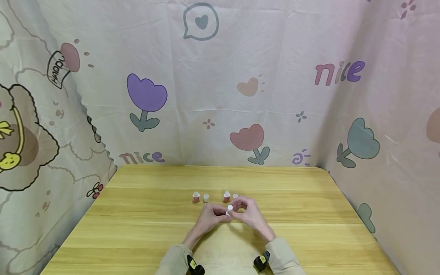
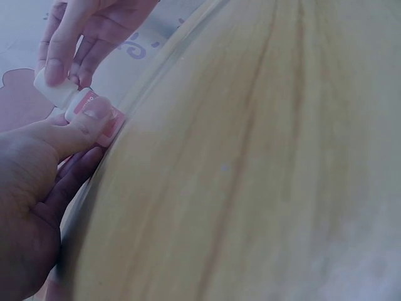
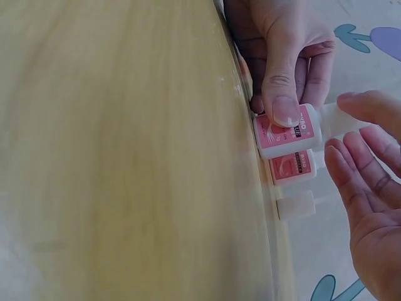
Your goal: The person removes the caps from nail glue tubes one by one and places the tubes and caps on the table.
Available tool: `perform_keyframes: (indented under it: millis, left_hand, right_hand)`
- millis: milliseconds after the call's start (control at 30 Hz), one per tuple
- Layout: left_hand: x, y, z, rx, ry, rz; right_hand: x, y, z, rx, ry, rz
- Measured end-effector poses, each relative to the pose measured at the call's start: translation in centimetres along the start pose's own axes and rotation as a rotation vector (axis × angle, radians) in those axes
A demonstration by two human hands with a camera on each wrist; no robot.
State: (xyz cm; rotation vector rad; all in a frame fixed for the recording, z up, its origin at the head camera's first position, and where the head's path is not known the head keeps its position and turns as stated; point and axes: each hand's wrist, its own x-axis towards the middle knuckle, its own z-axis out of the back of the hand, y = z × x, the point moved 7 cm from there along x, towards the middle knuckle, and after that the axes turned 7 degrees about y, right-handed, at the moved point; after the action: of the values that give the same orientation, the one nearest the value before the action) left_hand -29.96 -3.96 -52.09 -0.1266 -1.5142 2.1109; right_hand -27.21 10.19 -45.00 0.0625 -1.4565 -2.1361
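In the head view my left hand (image 1: 210, 218) and right hand (image 1: 250, 214) meet over the middle of the table. The left thumb and fingers grip a small white bottle with a pink label (image 3: 269, 145), seen closely in both wrist views. Its white cap (image 2: 57, 91) is pinched between the right thumb and fingers at the bottle's top. Just beyond the hands stands a second pink-labelled bottle (image 1: 227, 197), with a small white cap-like piece (image 3: 296, 205) beside it. The right fingers partly hide that piece in the head view.
Farther left on the wooden table (image 1: 154, 214) stand another pink-labelled bottle (image 1: 196, 197) and a white cap-like piece (image 1: 206, 198). A patterned curtain (image 1: 206, 84) hangs along the table's back edge and sides.
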Motion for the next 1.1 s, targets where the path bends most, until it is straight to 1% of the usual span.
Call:
perform_keyframes:
  millis: [133, 300, 433, 667, 933, 1000, 1100]
  left_hand:
    - [0.0, -0.1, 0.0, -0.003, 0.0, -0.003]
    - [0.0, -0.2, 0.0, -0.005, 0.0, -0.012]
    - [0.0, -0.1, 0.0, -0.008, 0.004, -0.006]
    - [0.0, -0.1, 0.0, -0.001, 0.008, 0.003]
    - [-0.1, -0.2, 0.0, -0.001, 0.011, 0.012]
    - [-0.1, -0.1, 0.0, 0.001, 0.008, 0.011]
    - [0.0, -0.1, 0.0, 0.005, 0.005, 0.01]
  right_hand:
    - [0.0, -0.1, 0.0, 0.001, -0.006, 0.002]
    - [0.0, 0.1, -0.1, -0.022, -0.01, 0.037]
    - [0.0, 0.3, -0.1, -0.02, -0.007, 0.054]
    - [0.0, 0.2, -0.1, 0.0, -0.002, 0.038]
    - [-0.1, 0.4, 0.0, -0.008, -0.013, 0.019]
    - [0.0, 0.0, -0.1, -0.017, -0.011, 0.024]
    - [0.2, -1.1, -0.3, -0.035, -0.011, 0.037]
